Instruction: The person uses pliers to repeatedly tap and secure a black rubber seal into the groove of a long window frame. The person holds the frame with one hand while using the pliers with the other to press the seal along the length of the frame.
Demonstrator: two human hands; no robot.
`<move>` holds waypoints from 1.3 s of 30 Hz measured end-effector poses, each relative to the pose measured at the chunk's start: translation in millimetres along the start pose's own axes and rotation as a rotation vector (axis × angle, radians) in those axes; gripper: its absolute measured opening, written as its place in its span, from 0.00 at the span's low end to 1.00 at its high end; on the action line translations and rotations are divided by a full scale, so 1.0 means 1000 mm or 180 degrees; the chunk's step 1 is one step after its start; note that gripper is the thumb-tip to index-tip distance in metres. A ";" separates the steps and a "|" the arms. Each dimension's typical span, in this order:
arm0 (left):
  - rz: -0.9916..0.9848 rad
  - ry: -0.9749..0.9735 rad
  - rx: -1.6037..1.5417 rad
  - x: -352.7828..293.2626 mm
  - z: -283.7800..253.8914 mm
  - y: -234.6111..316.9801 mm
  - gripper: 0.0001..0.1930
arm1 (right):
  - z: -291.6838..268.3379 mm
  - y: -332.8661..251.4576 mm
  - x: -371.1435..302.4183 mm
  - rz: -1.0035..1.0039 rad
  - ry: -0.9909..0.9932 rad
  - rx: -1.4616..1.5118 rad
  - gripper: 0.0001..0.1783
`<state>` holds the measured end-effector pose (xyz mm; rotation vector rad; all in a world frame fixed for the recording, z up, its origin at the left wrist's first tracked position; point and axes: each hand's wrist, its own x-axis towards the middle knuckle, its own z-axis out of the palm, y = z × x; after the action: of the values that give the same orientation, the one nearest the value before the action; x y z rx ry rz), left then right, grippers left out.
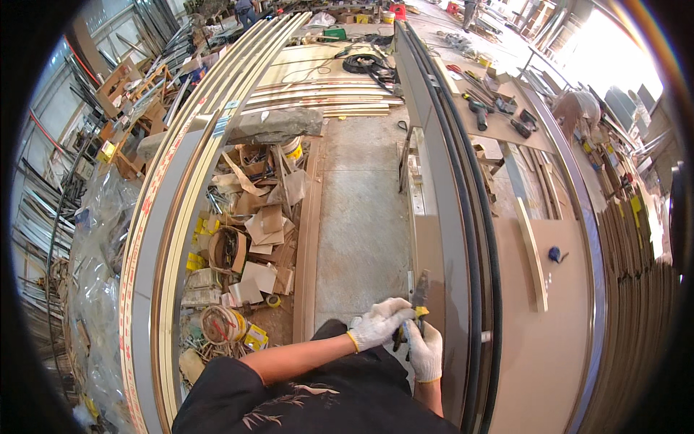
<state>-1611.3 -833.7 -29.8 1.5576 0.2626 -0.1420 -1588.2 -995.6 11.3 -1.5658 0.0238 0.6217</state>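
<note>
Both my hands wear white work gloves and meet low in the head view, just left of a long grey panel (442,188). Between them is a dark hand tool with a yellow part (421,311); its exact kind I cannot make out. A flat greyish strip (420,286) sticks up above the yellow part. My right hand (426,352) is closed around the tool's dark lower portion. From the left, my left hand (381,323) closes over the tool near the yellow part, and its fingertips are partly hidden.
Long black-edged profiles (483,289) run along my right. Beyond them a brown board table (535,347) carries a wooden strip (533,253), a blue object (556,254) and a cordless drill (479,112). Left lie long pale strips (176,289) and a heap of cardboard scraps (266,224).
</note>
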 end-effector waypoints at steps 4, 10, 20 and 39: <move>-0.0223 0.0288 -0.0858 0.062 -0.087 -0.019 0.18 | 0.050 -0.042 0.112 0.0305 -0.0525 -0.0866 0.19; -0.0683 0.1011 -0.2338 0.172 -0.202 -0.055 0.18 | 0.134 -0.063 0.291 0.0537 -0.1266 -0.1059 0.23; -0.0774 0.0280 -0.2141 0.412 -0.409 0.035 0.19 | 0.238 -0.189 0.540 0.0620 -0.1079 -0.0946 0.25; -0.0516 0.0278 -0.2050 0.873 -0.637 0.164 0.17 | 0.305 -0.383 1.005 0.0650 -0.1468 0.0513 0.24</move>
<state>-776.7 -130.5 -88.9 0.9033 0.4539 -0.1022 -701.9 -315.2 -24.2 -1.2442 -0.1117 1.1039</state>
